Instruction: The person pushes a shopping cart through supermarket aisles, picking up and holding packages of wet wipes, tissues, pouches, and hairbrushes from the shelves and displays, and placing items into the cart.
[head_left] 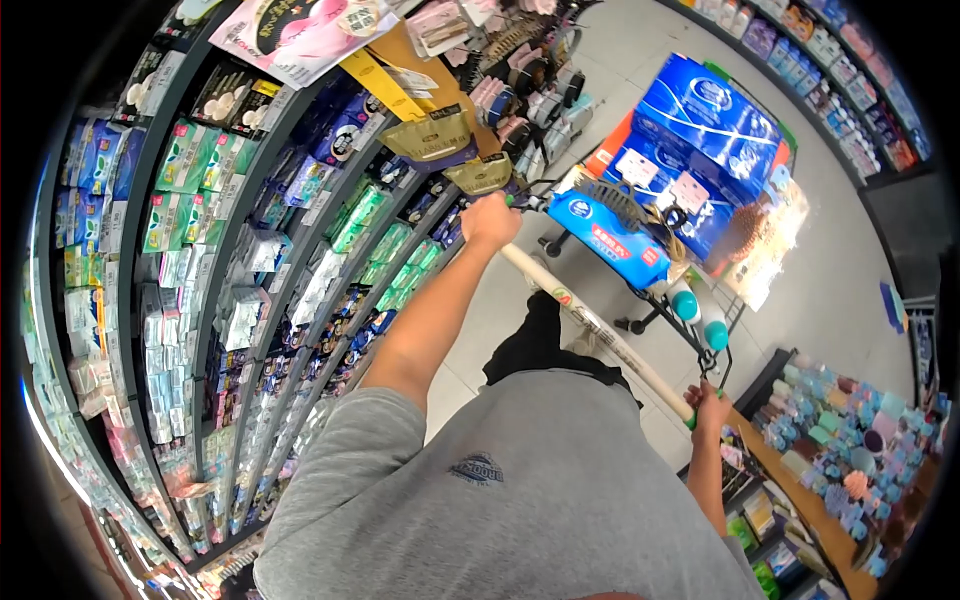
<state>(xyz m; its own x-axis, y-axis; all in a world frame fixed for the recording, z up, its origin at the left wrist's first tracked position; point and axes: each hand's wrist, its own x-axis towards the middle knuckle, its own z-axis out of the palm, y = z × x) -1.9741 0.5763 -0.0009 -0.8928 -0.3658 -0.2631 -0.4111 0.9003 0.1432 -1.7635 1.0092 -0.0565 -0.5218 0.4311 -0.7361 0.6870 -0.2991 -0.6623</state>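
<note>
My left hand [490, 222] is wrapped round the left end of a shopping cart's pale handlebar [600, 325], beside the shelves. At the bar's other end my right hand [708, 408] is closed on it, near the green end piece. In the cart lie large blue packages [712, 95] and a smaller blue and red soft pack [608, 240]. A dark hairbrush [612, 203] rests on that pack. Another, brown hairbrush [745, 232] lies on the right. Two bottles with teal caps [715, 334] stand close to the handle side.
Tall shelves of packaged goods [200, 160] line my left, with hanging hairbrushes [540, 90] farther along. On the right stands a wooden-edged display [800, 490] with many small pastel items. More shelves [820, 70] curve round the far side. Pale floor tiles [840, 220] lie beyond the cart.
</note>
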